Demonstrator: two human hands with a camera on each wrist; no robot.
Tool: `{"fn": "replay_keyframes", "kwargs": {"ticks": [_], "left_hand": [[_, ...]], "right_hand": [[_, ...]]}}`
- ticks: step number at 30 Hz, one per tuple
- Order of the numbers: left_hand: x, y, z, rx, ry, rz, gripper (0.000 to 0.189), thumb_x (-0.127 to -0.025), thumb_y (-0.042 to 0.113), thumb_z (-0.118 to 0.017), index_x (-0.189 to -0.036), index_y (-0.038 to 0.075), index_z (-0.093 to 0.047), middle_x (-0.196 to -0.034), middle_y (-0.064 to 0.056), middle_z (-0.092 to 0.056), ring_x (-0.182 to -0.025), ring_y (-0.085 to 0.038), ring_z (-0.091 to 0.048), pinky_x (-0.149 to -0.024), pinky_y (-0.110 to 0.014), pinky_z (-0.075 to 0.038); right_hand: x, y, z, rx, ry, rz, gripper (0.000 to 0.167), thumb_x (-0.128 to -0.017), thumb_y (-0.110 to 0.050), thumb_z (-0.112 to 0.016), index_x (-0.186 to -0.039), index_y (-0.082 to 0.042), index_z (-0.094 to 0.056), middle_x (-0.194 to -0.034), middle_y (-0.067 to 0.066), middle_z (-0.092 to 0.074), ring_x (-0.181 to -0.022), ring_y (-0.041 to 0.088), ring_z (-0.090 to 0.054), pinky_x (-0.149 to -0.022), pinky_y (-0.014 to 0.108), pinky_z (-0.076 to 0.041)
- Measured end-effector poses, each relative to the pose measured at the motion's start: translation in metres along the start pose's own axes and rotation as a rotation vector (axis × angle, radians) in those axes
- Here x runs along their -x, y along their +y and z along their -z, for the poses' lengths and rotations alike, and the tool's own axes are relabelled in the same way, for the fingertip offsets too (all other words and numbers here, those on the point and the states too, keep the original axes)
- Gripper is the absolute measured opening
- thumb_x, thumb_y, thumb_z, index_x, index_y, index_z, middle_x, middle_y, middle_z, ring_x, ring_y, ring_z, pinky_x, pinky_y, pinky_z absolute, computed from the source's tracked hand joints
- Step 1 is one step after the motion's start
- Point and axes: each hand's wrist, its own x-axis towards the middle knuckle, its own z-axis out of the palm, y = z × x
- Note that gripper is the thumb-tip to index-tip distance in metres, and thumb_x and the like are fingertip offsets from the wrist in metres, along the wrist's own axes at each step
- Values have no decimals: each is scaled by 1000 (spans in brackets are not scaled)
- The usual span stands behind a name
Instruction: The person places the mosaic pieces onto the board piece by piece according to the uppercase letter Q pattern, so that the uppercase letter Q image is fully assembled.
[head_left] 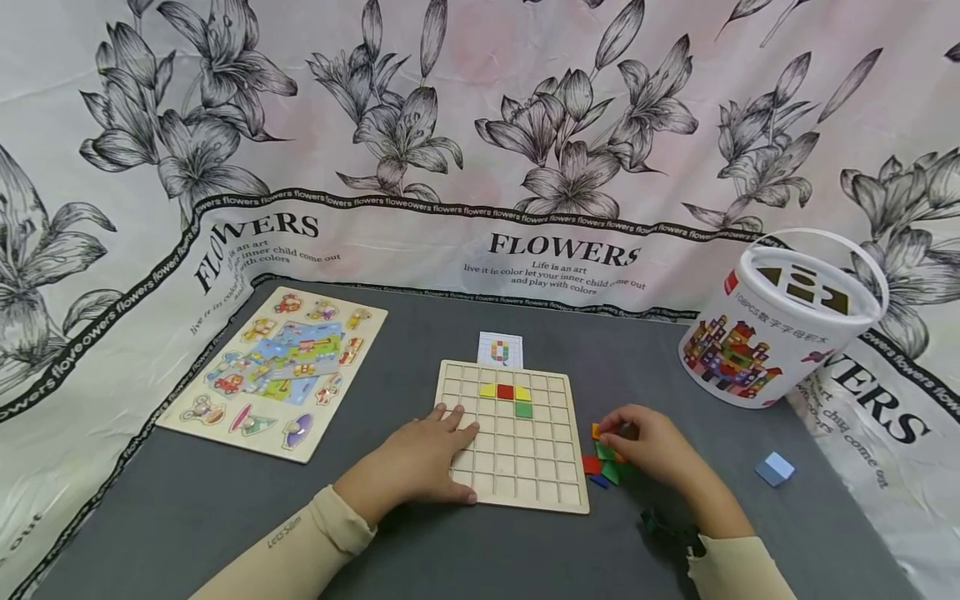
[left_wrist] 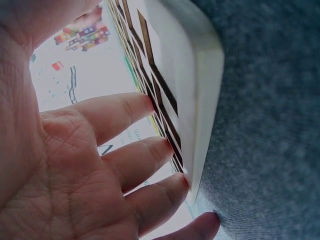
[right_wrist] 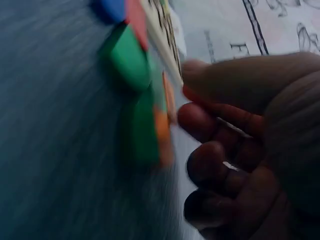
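My left hand [head_left: 423, 454] rests spread on the left side of a wooden grid board [head_left: 525, 467]. In the left wrist view its fingers [left_wrist: 145, 155] reach the board's edge and squares. A red tile [head_left: 506, 392], two yellow pieces [head_left: 487, 390] and a green tile [head_left: 523, 410] lie in the grid. My right hand [head_left: 648, 437] is at a small pile of coloured pieces beside the board, fingers curled, thumb near the index finger. An orange piece [head_left: 596, 431] shows by its fingertips, with green pieces [right_wrist: 127, 60] below. Whether anything is pinched is hidden by blur.
A picture card [head_left: 500, 348] with a coloured letter touches the board's far edge. To the left lies a wooden picture puzzle [head_left: 300, 442]. A white bucket [head_left: 772, 342] stands at the right, and a blue cube [head_left: 775, 469] sits near the right edge.
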Motion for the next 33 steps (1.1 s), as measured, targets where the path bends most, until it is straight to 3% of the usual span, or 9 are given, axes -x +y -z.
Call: {"fn": "replay_keyframes", "kwargs": {"ticks": [4, 12, 22, 27, 33], "left_hand": [[0, 0, 0, 1, -5, 6, 96, -86, 59, -87, -165, 17, -51, -177, -13, -38, -166, -40, -30, -127, -63, -38], [3, 0, 2, 10, 2, 7, 97, -84, 59, -89, -164, 17, -52, -176, -13, -39, -166, -40, -31, -126, -63, -39], [1, 2, 1, 11, -3, 1, 96, -85, 58, -88, -164, 16, -52, -176, -13, -39, -166, -40, -31, -126, -64, -39], [1, 2, 0, 8, 0, -1, 96, -84, 57, -88, -164, 16, -52, -175, -13, -40, -165, -41, -32, -125, -64, -39], [2, 3, 2, -1, 6, 1, 96, -84, 57, -88, -163, 16, -53, -175, -13, -40, -165, -40, -33, -125, -64, -40]], "right_hand": [[14, 8, 0, 40, 6, -1, 17, -97, -17, -83, -109, -8, -77, -95, 1, -68, -73, 15, -53, -62, 29, -45], [15, 5, -4, 48, -16, 37, 20, -95, -19, -86, -110, -9, -80, -100, 1, -68, -79, 15, -52, -67, 29, -44], [17, 5, -4, 15, -32, -54, 19, -96, -15, -85, -109, -8, -73, -105, 5, -70, -82, 18, -56, -69, 32, -48], [18, 1, -6, -14, -26, -80, 19, -96, -12, -84, -108, -10, -70, -98, 4, -70, -77, 19, -57, -65, 31, -48], [18, -5, -5, -30, 3, -50, 15, -98, -9, -81, -108, -9, -71, -91, 2, -70, -74, 18, -58, -62, 30, -48]]}}
